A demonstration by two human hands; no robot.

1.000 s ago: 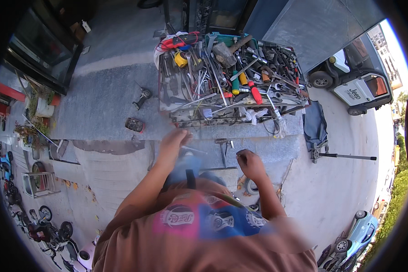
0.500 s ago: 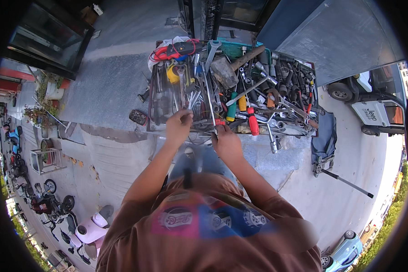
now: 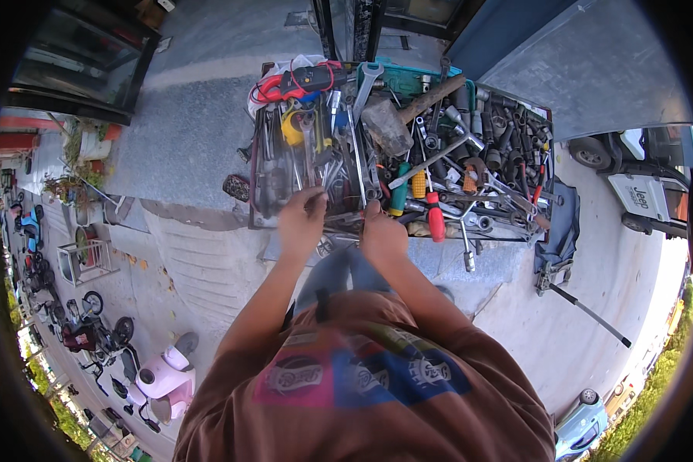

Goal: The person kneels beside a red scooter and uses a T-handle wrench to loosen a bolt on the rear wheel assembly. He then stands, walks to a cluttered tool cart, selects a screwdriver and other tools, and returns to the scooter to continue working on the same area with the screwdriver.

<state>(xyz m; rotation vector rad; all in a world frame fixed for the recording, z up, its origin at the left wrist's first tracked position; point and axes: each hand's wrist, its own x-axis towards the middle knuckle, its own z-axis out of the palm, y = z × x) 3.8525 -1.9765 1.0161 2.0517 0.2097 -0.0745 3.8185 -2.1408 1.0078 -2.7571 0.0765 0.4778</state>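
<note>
A wide tray (image 3: 251, 219) is piled with wrenches, sockets, screwdrivers, a wooden-handled hammer (image 3: 386, 125), a red clamp meter (image 3: 273, 88) and a yellow tape measure (image 3: 292, 127). My left hand (image 3: 304, 219) is at the tray's near left, fingers curled at the lower end of an upright silver wrench (image 3: 310, 154); exactly what they grip is partly hidden. To its right, my right hand (image 3: 383, 235) is closed on the lower end of a long steel wrench (image 3: 359, 165). Green and red screwdrivers (image 3: 436, 219) lie just right of that hand.
A dark mat (image 3: 558, 200) and a floor jack (image 3: 554, 273) with a long handle are at the right, near a parked vehicle (image 3: 647, 200). A small dark container (image 3: 236, 187) is left of the tray. Plants, a metal rack (image 3: 84, 258) and scooters (image 3: 161, 377) stand at the left.
Since a second ago, both my hands have moved up into the tray, and my right hand has closed on a long wrench. The view has shifted slightly.
</note>
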